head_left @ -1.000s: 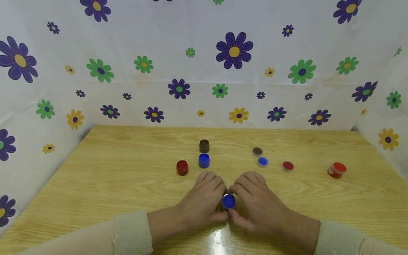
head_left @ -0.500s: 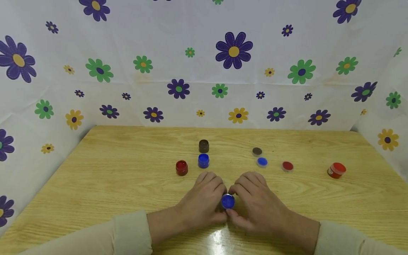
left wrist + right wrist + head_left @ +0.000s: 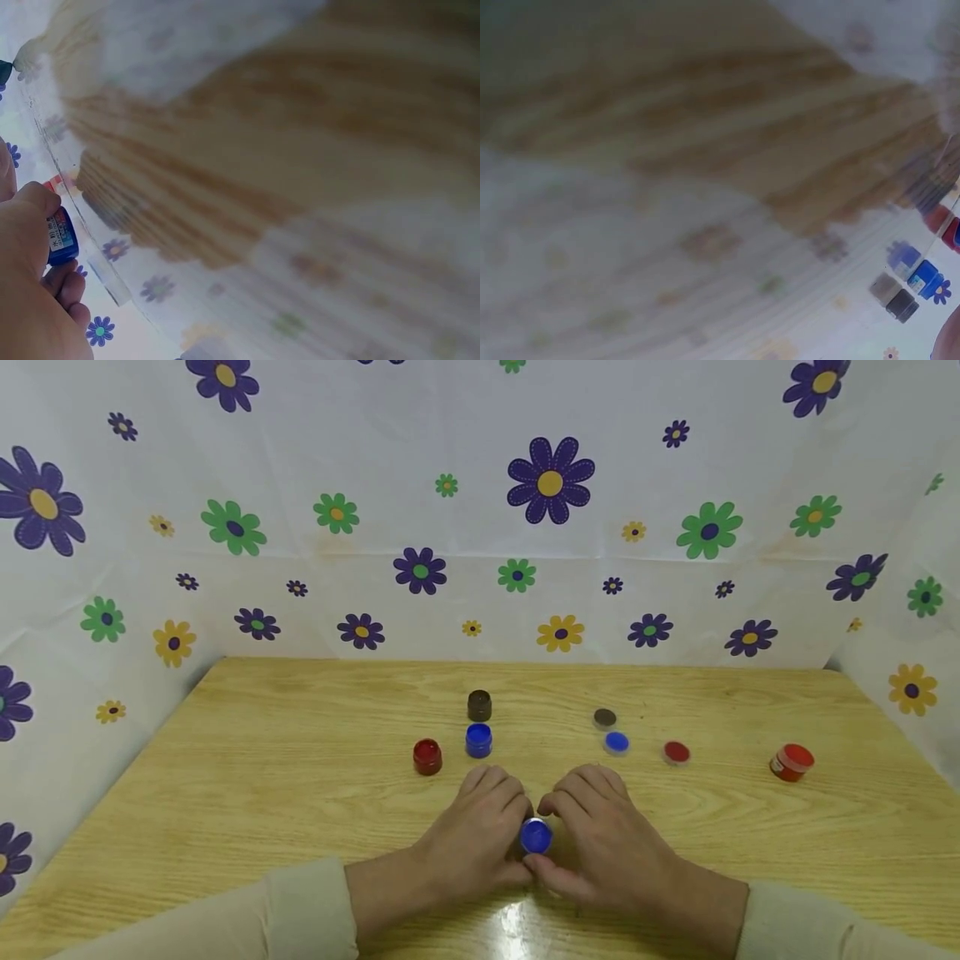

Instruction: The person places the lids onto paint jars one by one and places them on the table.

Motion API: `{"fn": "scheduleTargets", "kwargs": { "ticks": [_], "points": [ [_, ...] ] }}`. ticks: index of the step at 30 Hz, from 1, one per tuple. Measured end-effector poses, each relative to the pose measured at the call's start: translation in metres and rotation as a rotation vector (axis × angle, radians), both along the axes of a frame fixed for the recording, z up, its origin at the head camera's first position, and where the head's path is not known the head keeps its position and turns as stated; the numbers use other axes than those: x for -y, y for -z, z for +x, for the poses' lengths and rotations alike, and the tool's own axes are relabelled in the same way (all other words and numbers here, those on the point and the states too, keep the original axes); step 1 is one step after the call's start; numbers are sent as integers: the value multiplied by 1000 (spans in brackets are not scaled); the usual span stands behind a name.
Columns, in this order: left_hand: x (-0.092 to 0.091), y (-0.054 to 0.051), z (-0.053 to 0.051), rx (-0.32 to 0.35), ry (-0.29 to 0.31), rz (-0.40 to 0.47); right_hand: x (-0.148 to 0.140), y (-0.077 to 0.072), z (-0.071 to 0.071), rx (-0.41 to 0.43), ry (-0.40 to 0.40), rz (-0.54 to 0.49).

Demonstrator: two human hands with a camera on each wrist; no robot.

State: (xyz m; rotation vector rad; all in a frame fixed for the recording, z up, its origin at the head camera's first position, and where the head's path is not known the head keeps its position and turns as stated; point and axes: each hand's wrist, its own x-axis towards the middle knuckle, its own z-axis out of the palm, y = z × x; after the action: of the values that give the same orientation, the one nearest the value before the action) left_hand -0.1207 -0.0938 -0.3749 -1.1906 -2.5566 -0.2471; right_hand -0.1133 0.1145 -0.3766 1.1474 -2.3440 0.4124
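Note:
Between the two hands is a small blue paint jar (image 3: 536, 837), its round blue top facing up. My left hand (image 3: 476, 831) grips it from the left; in the left wrist view, thumb and fingers hold the jar, whose printed label (image 3: 61, 232) shows. From the right, my right hand (image 3: 609, 839) pinches the jar's top rim with curled index finger and thumb. The right wrist view catches only a sliver of that hand at its edge. Beyond the hands stand an uncapped dark red jar (image 3: 427, 757), an uncapped blue jar (image 3: 478, 741) and an uncapped dark brown jar (image 3: 479, 706).
Three loose lids lie right of the open jars: a brown lid (image 3: 604, 718), a blue lid (image 3: 617, 743) and a dark red lid (image 3: 676, 752). Farther right sits a capped red jar (image 3: 792, 762). A flowered cloth (image 3: 420, 460) borders the wooden table (image 3: 262, 777) behind and at both sides.
The right thumb has shifted slightly left along the rim of the held jar. The left hand and the jars and lids on the table stay where they were.

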Motion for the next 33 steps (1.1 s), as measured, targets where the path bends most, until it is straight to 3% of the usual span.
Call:
{"fn": "scheduleTargets", "kwargs": {
  "ticks": [5,12,20,33],
  "points": [
    [-1,0,0,20,-5,6,-1,0,2,20,-21,1],
    [-2,2,-1,-38,12,28,-1,0,0,15,-47,10],
    [1,1,-1,12,-14,31,-3,0,-3,23,-66,16],
    [0,1,-1,15,-7,19,-1,0,-1,-18,-48,37]
  ]
}}
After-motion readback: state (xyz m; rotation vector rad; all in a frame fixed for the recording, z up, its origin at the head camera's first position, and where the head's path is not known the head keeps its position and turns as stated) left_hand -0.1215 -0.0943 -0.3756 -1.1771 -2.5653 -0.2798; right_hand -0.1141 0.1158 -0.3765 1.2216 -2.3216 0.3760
